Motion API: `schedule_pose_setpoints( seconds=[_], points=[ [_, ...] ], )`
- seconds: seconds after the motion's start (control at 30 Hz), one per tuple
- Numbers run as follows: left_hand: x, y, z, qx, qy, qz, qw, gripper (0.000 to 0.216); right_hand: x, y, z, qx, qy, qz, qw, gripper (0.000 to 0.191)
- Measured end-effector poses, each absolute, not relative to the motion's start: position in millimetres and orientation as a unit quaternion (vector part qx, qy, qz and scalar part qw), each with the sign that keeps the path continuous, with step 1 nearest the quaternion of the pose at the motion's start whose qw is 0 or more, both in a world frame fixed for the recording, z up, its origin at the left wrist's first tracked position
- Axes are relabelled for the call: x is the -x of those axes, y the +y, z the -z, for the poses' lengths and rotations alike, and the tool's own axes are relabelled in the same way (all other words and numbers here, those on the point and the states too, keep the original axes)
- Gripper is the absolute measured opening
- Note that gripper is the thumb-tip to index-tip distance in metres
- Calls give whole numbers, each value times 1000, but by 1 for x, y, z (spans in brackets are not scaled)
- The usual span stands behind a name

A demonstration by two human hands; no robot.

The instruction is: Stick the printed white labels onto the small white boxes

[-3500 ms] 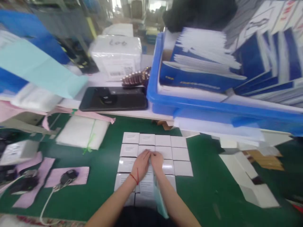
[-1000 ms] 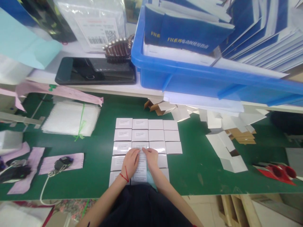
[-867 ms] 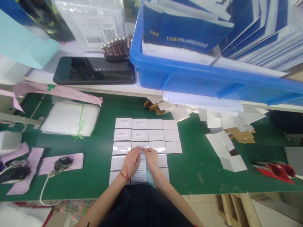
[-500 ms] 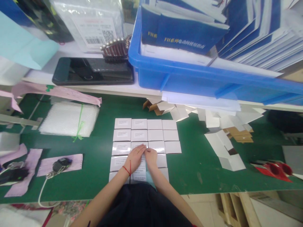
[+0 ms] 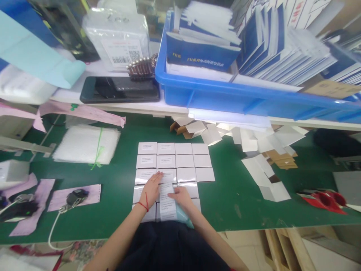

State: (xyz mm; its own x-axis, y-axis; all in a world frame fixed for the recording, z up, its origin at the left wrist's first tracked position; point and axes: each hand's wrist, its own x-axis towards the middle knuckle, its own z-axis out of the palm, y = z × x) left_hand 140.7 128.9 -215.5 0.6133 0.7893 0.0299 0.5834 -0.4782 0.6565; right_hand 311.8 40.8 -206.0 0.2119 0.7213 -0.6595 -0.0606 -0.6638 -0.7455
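Hands have split since half a second ago: they were fingertip to fingertip on the third row, now your right hand [image 5: 182,195] is pulled back toward you while your left hand [image 5: 151,187] sits where it was

Left: palm down, fingers flat and slightly spread, tips on the second box of the third row in the grid of white boxes [image 5: 184,161], holding nothing

Right: thumb and fingers closed on the right edge of the label strip [image 5: 167,203]. Strip lies lengthwise over the two nearest rows, between your hands, far end just beside the left fingertips

Grid sits mid green mat [image 5: 231,203], straight in front of you. Left two columns of the far rows show printed labels, right two columns are blank

Folded cartons [image 5: 265,177] lie right of the grid, red scissors [image 5: 324,197] beyond them, bubble wrap bundle [image 5: 84,145] to the left. Blue crate [image 5: 214,96] of booklets on the shelf behind
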Motion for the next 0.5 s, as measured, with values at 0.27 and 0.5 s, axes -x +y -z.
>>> schedule_pose_setpoints(
  seconds=[0.27,0.5],
  points=[
    [-147,83,195,-456,530,-196,688,40,-307,10,183,591,-146,-647,460,33],
    [-149,62,196,-346,557,-203,727,40,-291,10,194,639,-84,-593,482,31]
  ],
)
